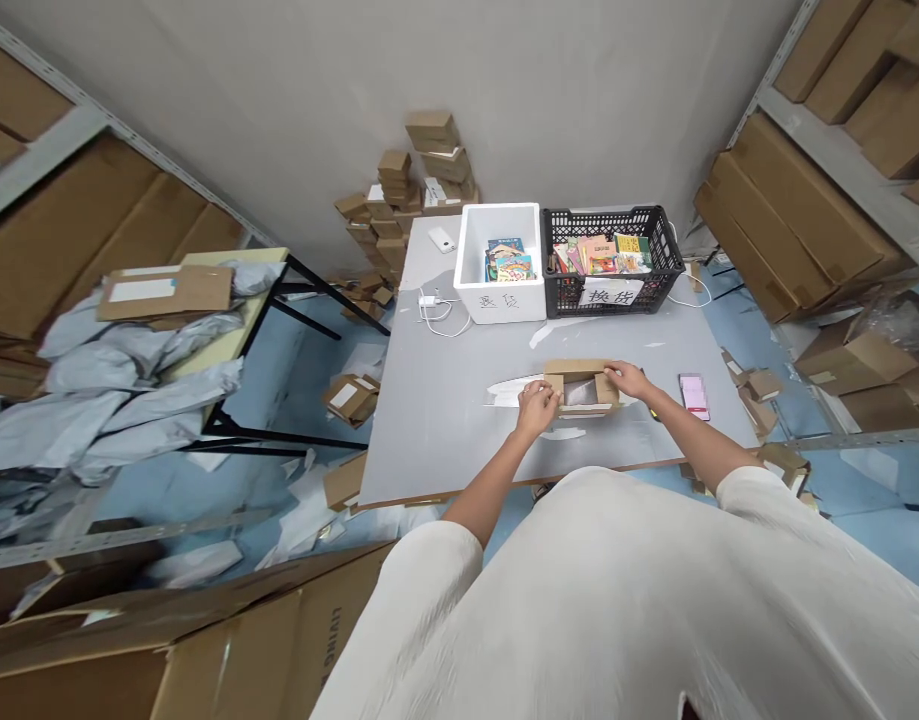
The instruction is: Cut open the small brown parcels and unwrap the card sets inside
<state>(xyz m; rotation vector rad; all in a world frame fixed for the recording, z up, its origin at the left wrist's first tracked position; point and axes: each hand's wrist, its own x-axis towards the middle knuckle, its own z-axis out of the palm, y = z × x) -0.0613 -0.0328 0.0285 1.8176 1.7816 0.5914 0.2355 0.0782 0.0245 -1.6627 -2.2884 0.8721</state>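
Observation:
A small cardboard box (577, 367) sits on the table in front of me with its top flaps raised. Something pale shows inside it, too small to name. My left hand (539, 405) pinches the flap at the left end. At the back right corner, the fingers of my right hand (625, 380) are closed on the box edge. White paper (508, 391) lies partly under the box on its left. Just beneath my right wrist is a dark, thin object with a bit of yellow, mostly hidden.
On the grey table (429, 430) stand a white foam bin (500, 300) and a black crate (605, 275), both holding booklets. A phone (694, 396) lies to the right, a charger (429, 300) to the left. Parcels crowd the side table (268, 270); boxes and paper litter the floor.

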